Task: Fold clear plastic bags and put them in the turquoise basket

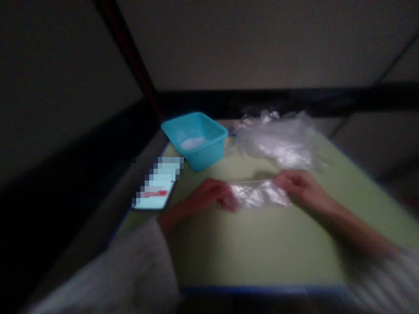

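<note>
A clear plastic bag (258,195) is stretched sideways between my two hands, low over the middle of the table. My left hand (218,192) has its fingers closed on the bag's left end. At the right end, my right hand (297,185) pinches the bag between thumb and fingers. The plastic looks crinkled and shiny, and motion blur hides whether anything is inside it. Beyond my right hand lies a heap of clear plastic bags (278,137).
A turquoise plastic basket (209,155) with whitish contents stands at the table's back left. Left of my left hand lies a lit phone (157,187), partly pixelated. The pale green table (262,253) has a blue edge. A wall (262,48) rises behind it.
</note>
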The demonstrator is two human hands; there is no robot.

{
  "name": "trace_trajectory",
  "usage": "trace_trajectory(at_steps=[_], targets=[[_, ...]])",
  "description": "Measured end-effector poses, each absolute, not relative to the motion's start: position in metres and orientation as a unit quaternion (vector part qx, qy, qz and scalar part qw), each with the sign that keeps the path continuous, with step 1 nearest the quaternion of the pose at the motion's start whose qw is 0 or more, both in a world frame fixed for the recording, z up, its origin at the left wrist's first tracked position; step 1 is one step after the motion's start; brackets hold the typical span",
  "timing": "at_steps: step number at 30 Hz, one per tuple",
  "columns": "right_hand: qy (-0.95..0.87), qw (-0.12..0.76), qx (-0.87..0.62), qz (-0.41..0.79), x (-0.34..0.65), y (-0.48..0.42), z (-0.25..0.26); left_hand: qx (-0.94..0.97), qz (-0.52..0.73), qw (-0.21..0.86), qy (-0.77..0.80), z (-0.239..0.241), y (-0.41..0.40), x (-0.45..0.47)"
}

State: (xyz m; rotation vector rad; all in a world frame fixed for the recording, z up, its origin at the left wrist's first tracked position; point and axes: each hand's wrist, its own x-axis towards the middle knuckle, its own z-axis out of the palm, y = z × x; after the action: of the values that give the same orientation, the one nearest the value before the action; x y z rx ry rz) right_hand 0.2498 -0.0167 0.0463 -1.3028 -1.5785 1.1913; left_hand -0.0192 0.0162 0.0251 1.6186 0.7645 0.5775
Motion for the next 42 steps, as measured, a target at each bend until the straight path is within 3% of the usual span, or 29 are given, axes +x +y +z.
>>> trace_trajectory(at_steps=[3,7,15,21,30,33,38,40,42], targets=[[-0.559,0.392,-0.480,0.551,0.249,-0.017,0.049,0.569,0.280,0.706,0.316,0.028,0.014,-0.017],[-0.525,0.390,-0.485,0.581,0.249,-0.017,0.049,0.499,0.284,0.756,0.313,0.028,0.014,-0.017],[-0.575,0.367,-0.518,0.516,0.246,-0.008,0.033,0.508,0.322,0.652,0.462,0.005,0.026,-0.019],[-0.568,0.385,-0.545,0.482,0.246,-0.008,0.032,0.635,0.244,0.614,0.401,0.003,0.024,-0.020],[-0.547,0.399,-0.544,0.496,0.254,-0.002,0.028,0.641,0.256,0.572,0.443,0.000,0.016,-0.011],[-0.552,0.320,-0.517,0.571,0.264,-0.004,0.032,0.624,0.329,0.538,0.462,0.000,0.022,-0.012],[-0.613,-0.002,-0.408,0.676,0.283,-0.015,0.052,0.613,0.477,0.392,0.493,-0.005,0.038,-0.016],[-0.658,-0.023,-0.387,0.646,0.286,-0.017,0.057,0.622,0.498,0.351,0.493,-0.006,0.040,-0.017],[-0.724,0.058,-0.406,0.555,0.284,-0.017,0.060,0.636,0.495,0.339,0.486,-0.007,0.040,-0.018]])
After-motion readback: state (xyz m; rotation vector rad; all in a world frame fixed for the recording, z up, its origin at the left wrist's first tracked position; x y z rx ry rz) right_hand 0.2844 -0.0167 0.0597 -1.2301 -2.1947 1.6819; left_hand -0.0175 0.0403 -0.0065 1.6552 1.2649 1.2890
